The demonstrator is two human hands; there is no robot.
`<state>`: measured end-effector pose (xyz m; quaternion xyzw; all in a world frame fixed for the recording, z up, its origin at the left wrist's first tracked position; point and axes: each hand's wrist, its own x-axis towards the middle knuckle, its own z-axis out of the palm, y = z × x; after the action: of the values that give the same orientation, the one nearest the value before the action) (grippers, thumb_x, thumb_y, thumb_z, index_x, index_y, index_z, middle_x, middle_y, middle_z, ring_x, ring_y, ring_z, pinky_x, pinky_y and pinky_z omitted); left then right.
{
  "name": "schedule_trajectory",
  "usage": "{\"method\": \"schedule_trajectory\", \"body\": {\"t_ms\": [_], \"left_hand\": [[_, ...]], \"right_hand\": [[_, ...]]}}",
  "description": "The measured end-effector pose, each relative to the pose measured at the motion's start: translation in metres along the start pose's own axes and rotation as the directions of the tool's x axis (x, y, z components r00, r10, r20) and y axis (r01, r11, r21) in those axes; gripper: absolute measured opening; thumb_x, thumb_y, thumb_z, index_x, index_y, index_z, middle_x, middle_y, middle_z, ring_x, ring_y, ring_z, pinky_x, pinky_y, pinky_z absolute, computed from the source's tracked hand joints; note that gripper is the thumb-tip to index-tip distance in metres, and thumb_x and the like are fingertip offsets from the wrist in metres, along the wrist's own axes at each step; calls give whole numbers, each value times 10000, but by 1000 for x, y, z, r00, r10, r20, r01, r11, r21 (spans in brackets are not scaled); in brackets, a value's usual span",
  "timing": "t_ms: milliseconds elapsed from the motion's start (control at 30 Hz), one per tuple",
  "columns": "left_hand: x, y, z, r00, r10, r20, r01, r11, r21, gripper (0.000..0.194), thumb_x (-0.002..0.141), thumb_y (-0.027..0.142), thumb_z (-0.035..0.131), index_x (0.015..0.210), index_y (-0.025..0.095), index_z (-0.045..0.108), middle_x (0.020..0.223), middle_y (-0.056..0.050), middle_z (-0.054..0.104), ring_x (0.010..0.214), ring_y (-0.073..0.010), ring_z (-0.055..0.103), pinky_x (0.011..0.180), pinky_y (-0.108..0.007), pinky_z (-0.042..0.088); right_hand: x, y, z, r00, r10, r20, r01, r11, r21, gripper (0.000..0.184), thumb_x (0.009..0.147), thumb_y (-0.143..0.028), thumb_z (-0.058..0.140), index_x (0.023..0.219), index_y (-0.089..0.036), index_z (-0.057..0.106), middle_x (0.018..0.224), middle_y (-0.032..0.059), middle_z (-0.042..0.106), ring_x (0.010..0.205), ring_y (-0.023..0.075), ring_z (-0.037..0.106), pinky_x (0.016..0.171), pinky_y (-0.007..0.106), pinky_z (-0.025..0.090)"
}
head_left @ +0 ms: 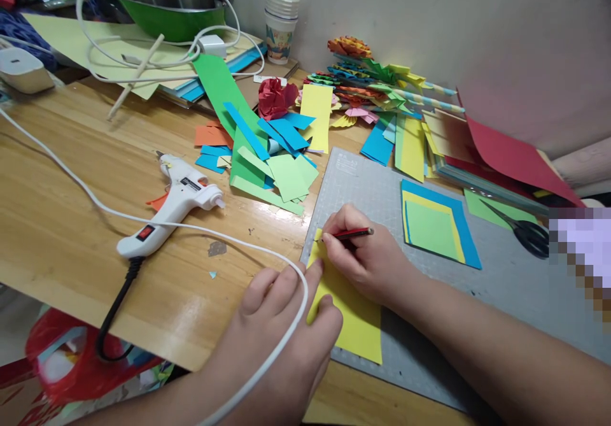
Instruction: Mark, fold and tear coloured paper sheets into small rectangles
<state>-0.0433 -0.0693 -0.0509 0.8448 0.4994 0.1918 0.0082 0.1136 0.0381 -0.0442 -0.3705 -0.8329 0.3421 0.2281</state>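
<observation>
My right hand (365, 254) is closed round a red-and-black pencil (356, 233), held at the upper edge of a yellow paper sheet (358, 330). My left hand (291, 330) rests at the sheet's left side with its fingers apart, the fingertips touching the paper. Under the sheet lies a grey cutting mat (420, 349). Right of my right hand, a stack of square papers in green, yellow and blue (434, 225) sits on the mat. Black-handled scissors (525, 235) lie farther right.
A white glue gun (172, 203) lies at left, and a white cable (191, 227) runs across the view over my left hand. Paper scraps (291, 177), paper flowers (348, 47), a paper cup (280, 34) and a green bowl (172, 21) fill the back.
</observation>
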Motion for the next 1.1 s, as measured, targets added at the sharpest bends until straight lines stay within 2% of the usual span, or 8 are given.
{"method": "schedule_trajectory", "body": {"t_ms": [233,433,567,667,767,867,967,1100], "left_hand": [[1,1,-1,999,-10,36,11,999,-32,187,863,276,493,998,210,604,1250,-141,575,1008,-275,502,893,-413,273],[1,1,-8,994,-63,87,73,989,-125,188,883,208,486,998,237,632,1308,-60,557,1064,-270,494,918,-444,283],[3,3,-11,988,-131,77,142,977,-161,175,881,242,503,942,271,664,1246,-37,577,1001,-261,503,870,-462,314],[5,4,-12,978,-198,62,206,965,-161,147,844,295,565,921,303,690,1040,-56,602,936,-262,493,819,-453,336],[5,5,-12,976,-212,49,216,966,-143,146,835,299,583,923,310,699,894,-46,575,864,-241,489,780,-429,345],[3,5,-13,977,-206,54,211,968,-134,124,849,300,575,909,263,677,885,-39,578,834,-224,499,771,-427,348],[2,5,-16,966,-259,-12,250,941,-227,141,842,254,582,973,206,600,952,-46,590,889,-217,518,807,-428,376],[17,11,-21,903,-416,-103,332,831,-446,297,836,210,591,1117,196,498,925,-23,575,769,-138,524,691,-300,443]], "right_hand": [[1,0,-1,1000,-12,2,12,998,56,100,875,-204,476,778,-218,455,745,12,558,677,145,531,625,302,426],[-1,9,-2,933,179,-313,-49,923,382,128,950,-348,423,903,-239,470,782,-1,584,664,135,554,593,285,429],[-7,2,-23,969,151,-196,-147,988,40,163,956,-335,389,885,-234,495,825,19,597,742,164,554,620,301,402],[-12,-6,-40,974,219,-59,-227,948,-224,86,904,-278,446,839,-225,463,708,-2,540,629,158,496,552,285,345],[-13,-7,-46,958,283,51,-267,941,-210,124,820,-267,546,839,-227,431,680,-25,514,584,145,472,518,263,330],[-15,-5,-48,967,225,117,-207,967,-147,141,792,-205,544,799,-228,405,677,-42,485,596,132,442,539,257,333],[-25,-8,-55,989,123,80,-114,988,-103,139,814,-168,513,784,-229,392,696,-42,458,617,127,417,566,260,341],[-56,-17,-74,999,8,-37,-13,988,-151,141,857,-171,513,802,-233,399,742,-24,482,609,125,407,560,260,347]]}}
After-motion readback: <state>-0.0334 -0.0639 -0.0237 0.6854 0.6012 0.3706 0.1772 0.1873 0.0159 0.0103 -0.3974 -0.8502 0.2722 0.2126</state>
